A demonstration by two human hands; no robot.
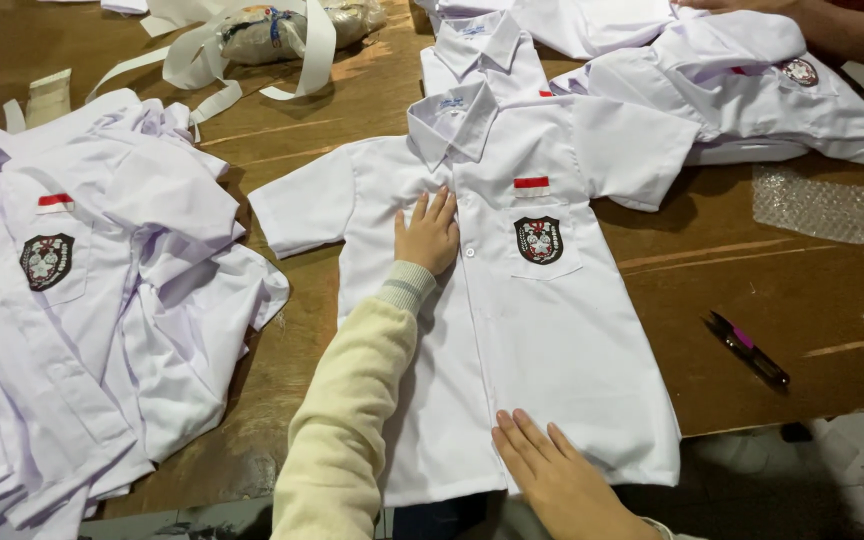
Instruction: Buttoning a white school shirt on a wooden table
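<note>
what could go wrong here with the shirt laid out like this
The white shirt has its hem at the table edge, so it might slide off once the right hand lifts. The left hand presses near the button line, so it may crease there. The small snips lie close by and could snag the fabric.

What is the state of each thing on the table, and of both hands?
Shirt: spread flat, buttoned, front up.
Left hand: open, flat on the shirt's chest.
Right hand: open, flat on the shirt's hem.
Pile of shirts: crumpled, at left.
Folded shirts: stacked behind.
Snips: closed, lying beside the shirt.
Bubble wrap: lying flat.
</note>
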